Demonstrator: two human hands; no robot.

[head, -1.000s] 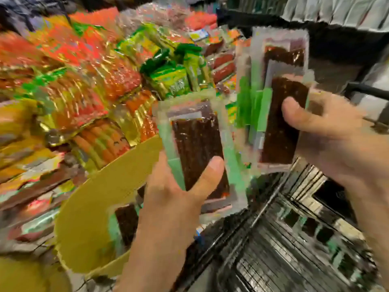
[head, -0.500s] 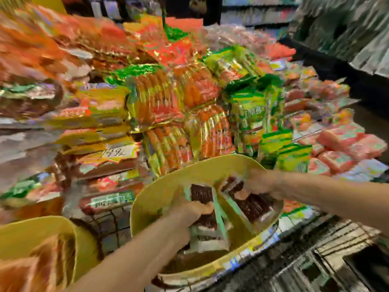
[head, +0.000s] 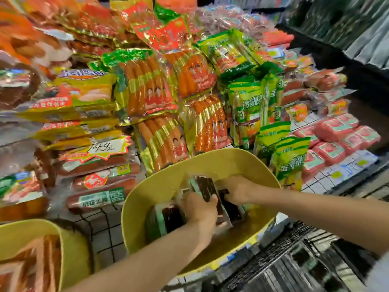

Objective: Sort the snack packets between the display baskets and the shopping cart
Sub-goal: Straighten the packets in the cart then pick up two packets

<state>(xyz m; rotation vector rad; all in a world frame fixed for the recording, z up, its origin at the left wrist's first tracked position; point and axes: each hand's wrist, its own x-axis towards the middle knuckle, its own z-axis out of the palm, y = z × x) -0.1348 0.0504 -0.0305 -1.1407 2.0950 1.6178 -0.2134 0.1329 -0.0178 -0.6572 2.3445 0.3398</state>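
Note:
Both hands are down inside a yellow display basket (head: 168, 184) at the centre. My left hand (head: 200, 207) grips a clear, green-edged snack packet (head: 205, 189) of dark brown strips, standing tilted in the basket. My right hand (head: 237, 189) rests on another such packet (head: 232, 211) lying beside it. A third dark packet (head: 171, 218) lies at the left of the basket floor. The black wire shopping cart (head: 294, 268) is at the lower right, blurred.
Behind the basket, piles of sausage packs (head: 147, 89) and green-yellow packs (head: 248, 106) slope up a wire shelf. Pink packs (head: 334, 142) lie at the right. A second yellow basket (head: 69, 249) with orange packets stands at the lower left. A price tag (head: 105, 147) sits left.
A second ago both hands held packets up near the cart. They have since gone down into the yellow basket with them, and the view has turned left toward the display.

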